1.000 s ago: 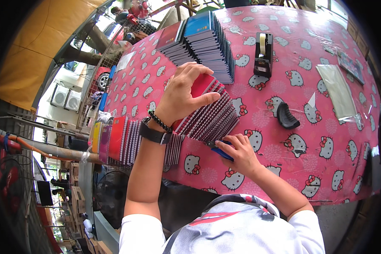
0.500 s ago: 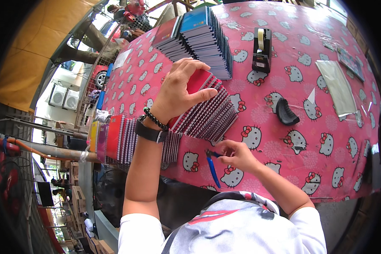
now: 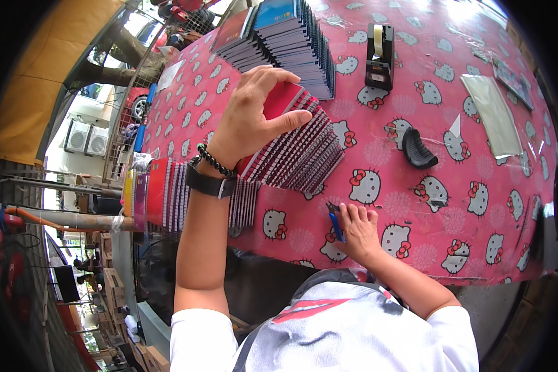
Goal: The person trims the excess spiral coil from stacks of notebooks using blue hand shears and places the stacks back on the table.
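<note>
My left hand curves over the top of a stack of red spiral notebooks, fingers over the far side and thumb along the wire-bound edge. The stack leans, its bindings fanned toward the right. On the table near the front edge, my right hand lies palm down with its fingers stretched out. Beside it, on its thumb side, is a pair of small blue-handled pliers with dark jaws; part of the handles is hidden by the hand.
Blue notebooks and red-covered ones stand stacked at the back. More notebooks stand at the left edge. A tape dispenser, a curved black piece and clear plastic sleeves lie on the pink patterned tablecloth.
My right hand has lowered the pliers to the table and turned palm down, its fingers straightened. My left hand keeps its place on the red notebooks. The whole view has shifted slightly.
</note>
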A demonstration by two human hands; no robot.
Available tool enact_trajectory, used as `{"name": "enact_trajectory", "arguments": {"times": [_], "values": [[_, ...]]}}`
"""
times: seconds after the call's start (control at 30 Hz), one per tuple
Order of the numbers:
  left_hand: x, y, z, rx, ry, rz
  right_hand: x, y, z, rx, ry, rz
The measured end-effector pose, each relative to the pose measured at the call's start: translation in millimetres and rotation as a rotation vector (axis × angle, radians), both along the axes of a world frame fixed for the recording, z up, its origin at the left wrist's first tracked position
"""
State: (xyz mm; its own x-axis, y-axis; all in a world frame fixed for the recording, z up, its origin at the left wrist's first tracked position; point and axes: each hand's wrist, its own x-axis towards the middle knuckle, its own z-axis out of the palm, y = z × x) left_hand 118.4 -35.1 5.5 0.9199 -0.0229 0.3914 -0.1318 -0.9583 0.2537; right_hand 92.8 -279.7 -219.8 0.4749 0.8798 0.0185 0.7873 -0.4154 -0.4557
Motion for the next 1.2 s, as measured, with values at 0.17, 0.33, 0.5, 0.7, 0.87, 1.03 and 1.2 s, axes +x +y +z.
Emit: {"name": "enact_trajectory", "arguments": {"times": [0.17,0.33,0.5,0.7,0.87,1.03,1.2], "values": [[0,1,0,0.014,-0.013,0.006,18,2,4,0.121,0.313,0.017],[-1,0,4,0.020,0.109,0.028,30,23,25,0.457,0.744,0.159],[-1,2,4,0.021,0.119,0.010,28,41,42,0.576,0.262,0.179],[1,1,4,0.012,0.112,-0.007,32,53,39,0.635,0.026,0.127],[-1,1,5,0.049,0.101,0.002,31,56,38,0.649,-0.009,0.116],[-2,2,4,0.039,0.106,0.010,31,55,41,0.668,0.002,0.108],[-1,1,4,0.035,0.112,0.011,33,55,42,0.606,-0.038,0.113]]}}
